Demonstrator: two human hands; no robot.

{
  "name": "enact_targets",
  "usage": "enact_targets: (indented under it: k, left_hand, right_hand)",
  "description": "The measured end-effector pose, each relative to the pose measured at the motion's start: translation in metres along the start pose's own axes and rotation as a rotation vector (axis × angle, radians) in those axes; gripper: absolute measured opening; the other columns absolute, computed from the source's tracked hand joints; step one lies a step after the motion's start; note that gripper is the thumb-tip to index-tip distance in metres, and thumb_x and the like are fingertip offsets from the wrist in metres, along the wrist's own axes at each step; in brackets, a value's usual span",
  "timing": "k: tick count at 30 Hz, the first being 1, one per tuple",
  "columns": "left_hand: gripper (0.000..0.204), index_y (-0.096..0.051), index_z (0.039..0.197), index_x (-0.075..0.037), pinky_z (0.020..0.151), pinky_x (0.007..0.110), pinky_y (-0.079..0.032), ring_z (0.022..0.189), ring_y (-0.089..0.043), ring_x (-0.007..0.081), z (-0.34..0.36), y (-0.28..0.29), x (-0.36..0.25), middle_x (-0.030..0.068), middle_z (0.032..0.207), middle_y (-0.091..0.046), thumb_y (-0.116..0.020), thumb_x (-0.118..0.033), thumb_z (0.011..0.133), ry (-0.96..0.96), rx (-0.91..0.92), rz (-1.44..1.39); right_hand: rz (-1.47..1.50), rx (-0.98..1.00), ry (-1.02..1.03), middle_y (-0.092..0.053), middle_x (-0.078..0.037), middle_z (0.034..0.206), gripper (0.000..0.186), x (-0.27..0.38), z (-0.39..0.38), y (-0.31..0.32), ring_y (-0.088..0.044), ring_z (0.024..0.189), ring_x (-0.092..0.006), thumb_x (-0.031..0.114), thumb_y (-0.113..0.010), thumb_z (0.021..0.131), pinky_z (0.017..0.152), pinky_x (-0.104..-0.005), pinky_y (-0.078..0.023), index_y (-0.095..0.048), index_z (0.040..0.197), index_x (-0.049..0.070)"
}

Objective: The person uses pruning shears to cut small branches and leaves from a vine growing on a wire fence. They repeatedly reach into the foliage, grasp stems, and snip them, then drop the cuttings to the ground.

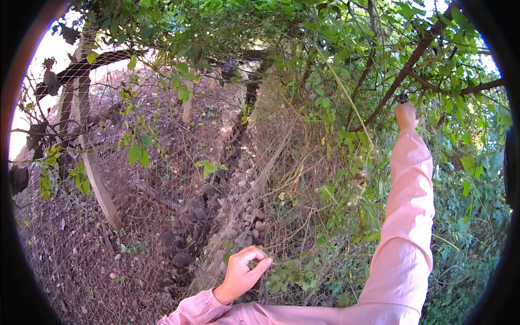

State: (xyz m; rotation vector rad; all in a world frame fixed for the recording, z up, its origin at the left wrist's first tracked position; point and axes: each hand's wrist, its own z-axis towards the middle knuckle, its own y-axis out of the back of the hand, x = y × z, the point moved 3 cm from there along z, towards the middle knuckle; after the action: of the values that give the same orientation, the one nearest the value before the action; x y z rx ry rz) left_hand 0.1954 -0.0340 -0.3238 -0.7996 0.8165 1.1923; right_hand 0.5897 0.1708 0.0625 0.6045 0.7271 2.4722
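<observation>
Reaching out at the end of a long, straight arm, the right hand (406,115) is closed in a fist around a small dark object (402,98) with a touch of red, of which only the top shows above the fingers. That object sits at the upper right, just beside a brown branch (414,57) that slants up through the foliage (346,32); whether the two touch, I cannot tell. The left hand (242,275) is low and near the middle, well apart from the right, its fingers curled round so that the tips come to the thumb in a loop; whether something thin is pinched there is too small to tell. Both arms wear pale pink sleeves (409,206), the left one bent across the lower edge. Between the hands hang tangled vines, a long pale green stem (352,105) running slantwise through them, and fuzzy dried tufts (362,174) near the right forearm. Farther left, a leaning wooden post (98,181) stands behind thin wire mesh, and grey stones (245,238) lie along the slope above the left hand, amid dry brown litter (130,271).
</observation>
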Motion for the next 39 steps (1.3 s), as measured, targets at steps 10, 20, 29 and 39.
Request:
enact_targets:
  k: [10, 20, 29, 39]
  left_hand:
    - [0.014, -0.057, 0.072, 0.001, 0.059, 0.026, -0.043, 0.064, -0.054, 0.0139, -0.004, -0.002, -0.004, 0.0062, 0.07, -0.059, -0.069, -0.005, 0.078, -0.008, 0.023, -0.042]
    - [0.013, -0.058, 0.073, 0.001, 0.059, 0.027, -0.043, 0.064, -0.056, 0.0138, -0.009, -0.001, -0.002, 0.0066, 0.072, -0.06, -0.068, -0.005, 0.079, 0.007, 0.04, -0.037]
    - [0.013, -0.058, 0.073, 0.001, 0.063, 0.027, -0.045, 0.068, -0.058, 0.0147, -0.007, 0.013, -0.002, 0.0076, 0.073, -0.061, -0.068, -0.005, 0.079, 0.046, -0.017, -0.014]
    - [0.007, -0.062, 0.078, 0.001, 0.068, 0.028, -0.047, 0.073, -0.06, 0.0153, 0.006, 0.0, -0.033, 0.0076, 0.079, -0.064, -0.066, -0.004, 0.08, -0.052, 0.075, -0.079]
  right_hand:
    - [0.075, 0.119, -0.044, -0.061, -0.021, 0.114, 0.039, -0.01, -0.012, 0.001, -0.057, 0.109, -0.0375, 0.022, -0.051, 0.079, 0.091, -0.0413, -0.045, -0.063, 0.107, -0.002]
    - [0.039, 0.099, -0.133, -0.054, -0.02, 0.126, 0.055, 0.003, -0.014, 0.007, -0.048, 0.119, -0.04, 0.032, -0.056, 0.078, 0.099, -0.0499, -0.035, -0.054, 0.118, -0.004]
    - [-0.074, 0.098, -0.259, -0.044, -0.023, 0.134, 0.07, 0.008, -0.022, 0.004, -0.035, 0.127, -0.0422, 0.033, -0.06, 0.079, 0.102, -0.0575, -0.022, -0.035, 0.132, -0.006]
    - [-0.374, 0.038, 0.065, -0.059, -0.017, 0.118, 0.043, 0.03, -0.068, 0.036, -0.057, 0.11, -0.0353, 0.026, -0.056, 0.082, 0.091, -0.0473, -0.044, -0.054, 0.117, 0.001]
